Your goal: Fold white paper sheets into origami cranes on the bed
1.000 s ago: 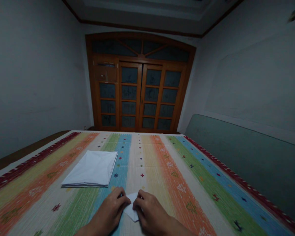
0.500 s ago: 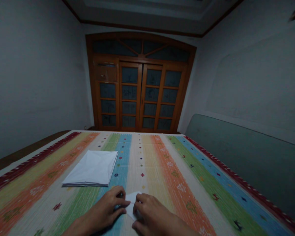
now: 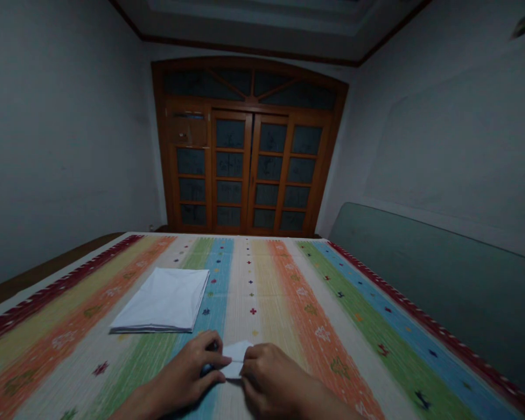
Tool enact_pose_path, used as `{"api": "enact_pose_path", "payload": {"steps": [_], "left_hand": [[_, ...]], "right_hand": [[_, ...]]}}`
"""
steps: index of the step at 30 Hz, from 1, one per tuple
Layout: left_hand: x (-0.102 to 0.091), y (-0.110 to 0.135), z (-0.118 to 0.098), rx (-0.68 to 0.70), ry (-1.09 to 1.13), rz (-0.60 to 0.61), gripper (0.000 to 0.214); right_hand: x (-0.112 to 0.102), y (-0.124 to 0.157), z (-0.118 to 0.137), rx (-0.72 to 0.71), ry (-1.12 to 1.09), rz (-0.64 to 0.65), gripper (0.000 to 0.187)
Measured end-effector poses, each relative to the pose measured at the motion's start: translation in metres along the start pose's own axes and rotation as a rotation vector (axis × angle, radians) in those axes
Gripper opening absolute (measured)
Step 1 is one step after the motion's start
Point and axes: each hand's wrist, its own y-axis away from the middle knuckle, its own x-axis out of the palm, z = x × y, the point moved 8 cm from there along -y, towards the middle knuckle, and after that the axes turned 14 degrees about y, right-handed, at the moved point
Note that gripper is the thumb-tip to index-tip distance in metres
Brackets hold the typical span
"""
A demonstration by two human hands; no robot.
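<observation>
Pinching the small folded white paper between my two hands, I have it lying straight ahead of me on the striped bedspread, its longer run going roughly across my body and tilting up toward my right. My left hand and right hand are both drawn narrow, their fingertips closed on it from either side. My right fingers cover more of it, so that hand is the nearer, while the left meets its left edge. (A small dark thing shows under my left hand, too shadowed to tell what it is.) The paper looks crisp and angular, with a corner rising past my fingers, and a larger folded white sheet lies well off to my left.
</observation>
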Motion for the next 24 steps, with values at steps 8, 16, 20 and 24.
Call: {"api": "enact_pose_path", "payload": {"steps": [8,16,20,24], "left_hand": [[0.002,-0.001,0.013,-0.007,0.021,-0.057,0.013],[0.004,-0.005,0.018,-0.063,0.053,-0.111,0.014],[0.001,-0.005,0.024,-0.059,0.101,-0.135,0.02],[0.001,-0.005,0.027,-0.058,0.126,-0.129,0.02]], "right_hand": [[-0.014,0.005,-0.016,0.266,-0.12,-0.016,0.024],[0.006,0.004,-0.027,0.354,-0.184,-0.054,0.013],[0.022,0.001,-0.04,0.467,-0.217,-0.076,0.013],[0.032,0.0,-0.045,0.502,-0.285,-0.069,0.012]]}}
